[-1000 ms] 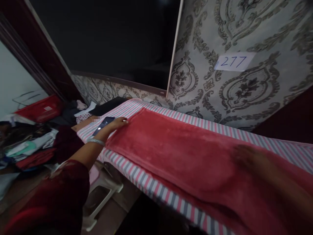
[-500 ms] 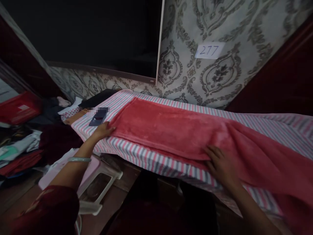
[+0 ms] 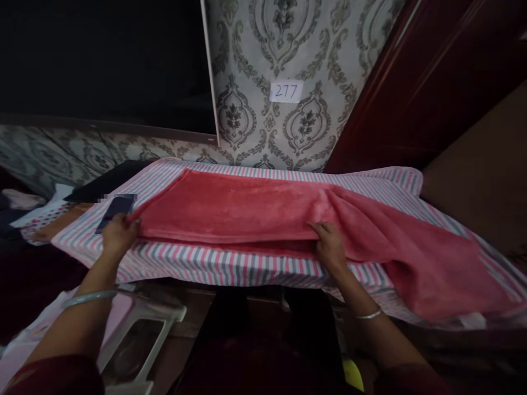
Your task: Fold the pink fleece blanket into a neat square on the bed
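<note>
A red plush blanket (image 3: 239, 208) lies folded in a long strip across a striped cloth (image 3: 230, 263) on the table. My left hand (image 3: 119, 236) pinches its front left corner, close to a dark phone (image 3: 116, 211). Farther right along the front edge, my right hand (image 3: 329, 244) grips the blanket between thumb and fingers, and the edge between the hands is lifted slightly off the layer beneath. Right of that hand the blanket runs in loose creases, and its end reaches the table's front right side.
A large dark screen (image 3: 107, 66) hangs above the table's left part. A paper marked 277 (image 3: 286, 91) is on the patterned wall. A pinkish-white plastic stool (image 3: 140, 334) stands below left. Clothes (image 3: 45, 216) lie at the left; a dark red wooden panel (image 3: 395, 99) rises at the right.
The view has swung to the right. My right hand has gone from lying on the blanket with fingers spread to gripping its front edge, which is now raised and straighter.
</note>
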